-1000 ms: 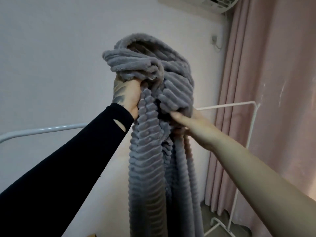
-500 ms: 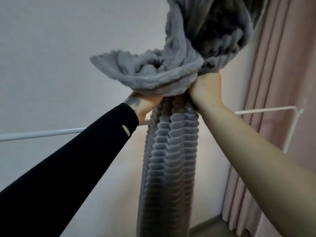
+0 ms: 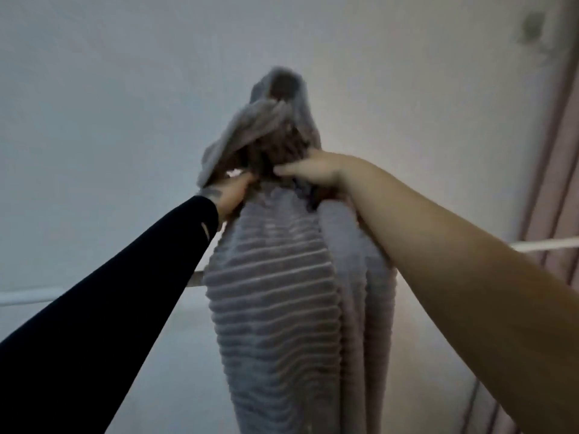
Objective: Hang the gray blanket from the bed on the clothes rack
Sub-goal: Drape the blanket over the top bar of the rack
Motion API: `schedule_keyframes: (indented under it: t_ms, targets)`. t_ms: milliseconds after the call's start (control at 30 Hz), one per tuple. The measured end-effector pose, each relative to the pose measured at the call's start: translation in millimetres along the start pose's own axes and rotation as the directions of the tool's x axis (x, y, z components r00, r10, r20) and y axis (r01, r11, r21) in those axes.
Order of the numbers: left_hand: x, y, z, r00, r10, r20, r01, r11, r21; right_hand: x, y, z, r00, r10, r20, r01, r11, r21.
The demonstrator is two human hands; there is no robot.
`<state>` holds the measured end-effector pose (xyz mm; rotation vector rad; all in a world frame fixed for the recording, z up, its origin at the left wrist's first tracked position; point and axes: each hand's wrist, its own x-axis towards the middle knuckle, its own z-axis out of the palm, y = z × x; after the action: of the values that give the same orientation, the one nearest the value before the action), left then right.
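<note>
Holding the blanket above the rack

Hanging in front of a pale wall [image 3: 109, 120], the ribbed gray blanket [image 3: 275, 308] drops long from a bunched top, covering the middle of the white clothes rack [image 3: 25, 297] bar behind it. A pink curtain [image 3: 560, 198] lines the right edge. The left hand [image 3: 232, 195], black-sleeved, and the bare right hand [image 3: 316, 170] both have fingers clenched on the bunch.

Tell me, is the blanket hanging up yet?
Not yet. Done: the gray blanket is off the bed and lifted up high. In hand: the left hand and right hand both grip its bunched top, above the white rack bar. Left: drape it over the bar and let go.
</note>
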<state>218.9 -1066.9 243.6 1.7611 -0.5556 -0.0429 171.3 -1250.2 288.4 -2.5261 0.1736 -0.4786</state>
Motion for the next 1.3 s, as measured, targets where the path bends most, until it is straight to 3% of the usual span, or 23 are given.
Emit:
schedule_keyframes:
  t_ms: [67,133,200,367,567,733,900,1100,1300]
  targets:
    - [-4.0,-22.8,-2.2,0.993,-0.080,0.086,0.034,0.899,0.437,-16.0,38.6,13.1,0.984,0.081,0.156,-0.037,0.963,-0.265]
    - [-13.5,-28.1,-9.0,0.971,-0.134,0.198,-0.004,0.820,0.572,-37.0,72.5,14.4,0.973,0.109,0.203,-0.048,0.958,-0.284]
    - [-32.3,-22.6,-10.0,0.955,-0.105,0.277,-0.062,0.844,0.532,-60.9,94.1,6.9,0.984,0.086,0.154,-0.059,0.983,-0.173]
    - [-70.6,-18.0,9.1,0.864,0.010,0.504,-0.360,0.711,0.604,-112.4,106.3,-10.7,1.000,0.009,0.009,-0.009,1.000,-0.004]
    - [-70.7,-28.7,9.4,0.844,0.293,0.449,-0.509,0.703,0.497,-160.4,99.8,13.9,0.921,-0.152,-0.360,0.178,0.983,0.039]
    - [-68.8,-37.9,1.1,0.823,0.389,0.413,-0.556,0.699,0.449,-195.8,82.0,45.6,0.845,-0.030,-0.534,0.026,1.000,-0.016]
    - [-67.1,-42.0,-1.3,0.796,0.446,0.409,-0.600,0.663,0.448,-211.6,59.7,81.0,0.866,0.076,-0.494,-0.131,0.988,-0.077]
    - [-65.0,-46.2,-6.1,0.766,0.474,0.435,-0.641,0.612,0.462,-205.3,44.4,97.9,0.835,0.235,-0.497,-0.067,0.940,0.334]
    - [-62.3,-49.9,-17.9,0.780,0.469,0.414,-0.625,0.597,0.502,-209.5,44.4,81.0,0.847,0.161,-0.506,-0.053,0.974,0.221]
